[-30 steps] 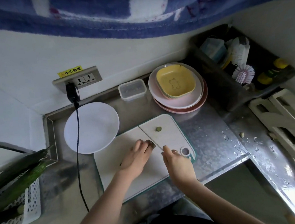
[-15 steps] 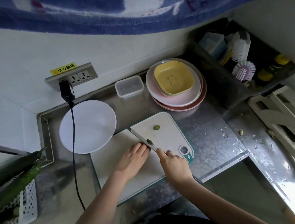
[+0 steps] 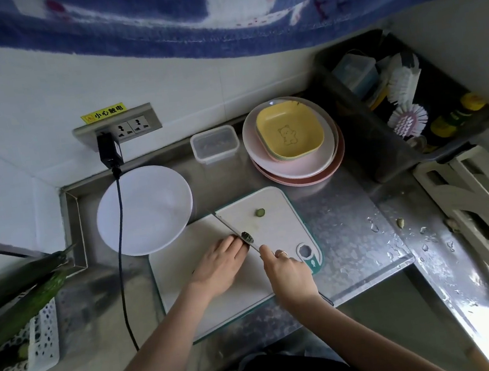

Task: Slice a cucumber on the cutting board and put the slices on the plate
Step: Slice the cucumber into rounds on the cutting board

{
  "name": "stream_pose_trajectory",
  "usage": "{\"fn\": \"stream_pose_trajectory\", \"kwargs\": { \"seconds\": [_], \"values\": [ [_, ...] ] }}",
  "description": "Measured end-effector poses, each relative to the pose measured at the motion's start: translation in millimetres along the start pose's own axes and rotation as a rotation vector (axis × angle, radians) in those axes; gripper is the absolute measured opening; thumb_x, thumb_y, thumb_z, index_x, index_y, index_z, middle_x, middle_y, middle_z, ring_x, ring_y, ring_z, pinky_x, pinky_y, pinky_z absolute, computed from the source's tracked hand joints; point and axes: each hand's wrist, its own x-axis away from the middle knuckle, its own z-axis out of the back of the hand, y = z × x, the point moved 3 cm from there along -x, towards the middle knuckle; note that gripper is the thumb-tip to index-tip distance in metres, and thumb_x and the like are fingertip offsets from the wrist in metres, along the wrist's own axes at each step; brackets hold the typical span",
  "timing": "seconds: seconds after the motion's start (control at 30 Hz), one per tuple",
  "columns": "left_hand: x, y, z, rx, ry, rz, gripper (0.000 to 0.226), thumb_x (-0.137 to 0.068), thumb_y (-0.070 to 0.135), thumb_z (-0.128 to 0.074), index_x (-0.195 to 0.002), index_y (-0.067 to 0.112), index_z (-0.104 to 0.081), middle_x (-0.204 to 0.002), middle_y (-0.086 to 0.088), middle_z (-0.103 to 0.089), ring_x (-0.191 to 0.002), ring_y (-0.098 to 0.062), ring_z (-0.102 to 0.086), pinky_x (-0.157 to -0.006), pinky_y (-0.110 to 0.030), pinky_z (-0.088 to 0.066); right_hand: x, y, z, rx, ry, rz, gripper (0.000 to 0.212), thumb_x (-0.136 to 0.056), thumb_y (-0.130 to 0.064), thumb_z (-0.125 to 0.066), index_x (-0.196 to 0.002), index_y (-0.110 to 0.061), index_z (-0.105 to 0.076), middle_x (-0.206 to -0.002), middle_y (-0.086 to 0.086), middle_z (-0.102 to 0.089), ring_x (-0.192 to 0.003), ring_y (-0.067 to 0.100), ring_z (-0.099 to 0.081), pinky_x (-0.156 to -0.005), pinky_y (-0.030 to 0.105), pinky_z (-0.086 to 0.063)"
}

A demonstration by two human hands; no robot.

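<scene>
Cucumber (image 3: 246, 237): mid cutting board (image 3: 187, 283), under the blade; mostly hidden by the left hand.
Left hand (image 3: 220, 267): fingers curled over the cucumber, steadying it.
Right hand (image 3: 288, 275): clenched on the knife (image 3: 233, 227), tip toward 11 o'clock.
Plate (image 3: 144, 210): 10 o'clock of the board, touching it, short transfer.
End piece (image 3: 259, 212): set aside at 1 o'clock.

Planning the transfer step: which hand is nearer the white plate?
Left. The left hand rests on the board just below-right of the white plate; the right hand is farther right.
</scene>
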Motion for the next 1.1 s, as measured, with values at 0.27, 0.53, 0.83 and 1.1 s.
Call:
{"fn": "stream_pose_trajectory", "kwargs": {
  "seconds": [0.27,0.53,0.83,1.1],
  "values": [
    [0,2,-4,0.0,-0.026,0.025,0.069,-0.044,0.015,-0.084,-0.101,0.014,-0.044,-0.095,0.001,-0.061,-0.095,-0.018,-0.045,-0.064,-0.026,-0.051,-6,6,-13,-0.049,-0.056,-0.054,0.038,-0.086,0.006,-0.041,-0.12,-0.01,-0.036,-0.107,0.014,-0.061,-0.09,0.036,-0.065,-0.071,0.04,-0.05],
    [0,0,-6,0.033,-0.018,0.045,0.07,-0.049,0.014,-0.081,-0.109,0.012,-0.045,-0.108,-0.001,-0.05,-0.101,-0.019,-0.045,-0.068,-0.029,-0.053,-5,11,-12,-0.084,-0.054,-0.064,0.035,-0.086,0.007,-0.041,-0.117,-0.01,-0.038,-0.102,0.014,-0.061,-0.087,0.037,-0.065,-0.069,0.041,-0.05],
    [3,-3,-9,0.051,0.004,0.024,0.068,-0.052,0.011,-0.081,-0.109,0.011,-0.044,-0.102,-0.004,-0.049,-0.098,-0.022,-0.045,-0.063,-0.033,-0.056,0,7,-6,-0.065,-0.009,-0.014,0.034,-0.086,0.007,-0.044,-0.115,-0.01,-0.038,-0.098,0.013,-0.059,-0.08,0.036,-0.065,-0.065,0.04,-0.049],
    [3,-4,-11,0.036,-0.008,0.002,0.074,-0.049,0.013,-0.082,-0.112,0.01,-0.044,-0.099,-0.003,-0.06,-0.099,-0.021,-0.045,-0.069,-0.03,-0.056,1,7,-6,-0.071,0.017,-0.002,0.035,-0.079,0.008,-0.052,-0.109,-0.009,-0.043,-0.086,0.013,-0.06,-0.068,0.037,-0.065,-0.056,0.039,-0.049]
  ]
}}
